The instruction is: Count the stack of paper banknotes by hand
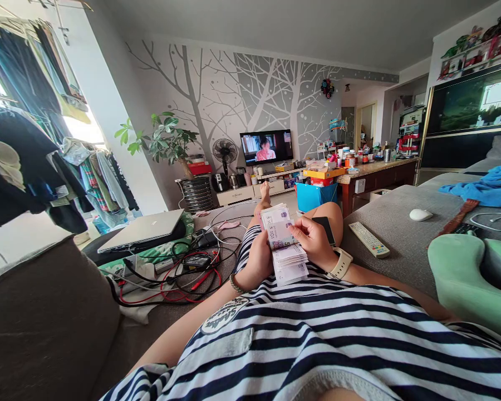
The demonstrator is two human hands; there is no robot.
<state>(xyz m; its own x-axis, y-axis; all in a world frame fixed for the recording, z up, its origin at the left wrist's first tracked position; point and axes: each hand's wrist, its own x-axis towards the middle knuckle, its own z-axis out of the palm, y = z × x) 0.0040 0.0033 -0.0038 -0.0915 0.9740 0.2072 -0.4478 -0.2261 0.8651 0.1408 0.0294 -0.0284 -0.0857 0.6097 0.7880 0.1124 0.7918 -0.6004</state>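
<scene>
Banknotes [284,245] partly hidden by both hands.

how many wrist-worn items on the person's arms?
2. A beaded bracelet on the wrist of the left hand, and a pale-strapped watch on the wrist of the right hand. Both hands hold the stack of banknotes.

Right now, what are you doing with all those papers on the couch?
A person lies back on a grey sofa with a stack of paper slips, possibly banknotes, held over the lap. The left hand grips the stack from beneath, while the right hand pinches the top slips, thumb on them. A remote control and a white mouse lie on the sofa to the right; a closed laptop and tangled cables lie to the left.
</scene>
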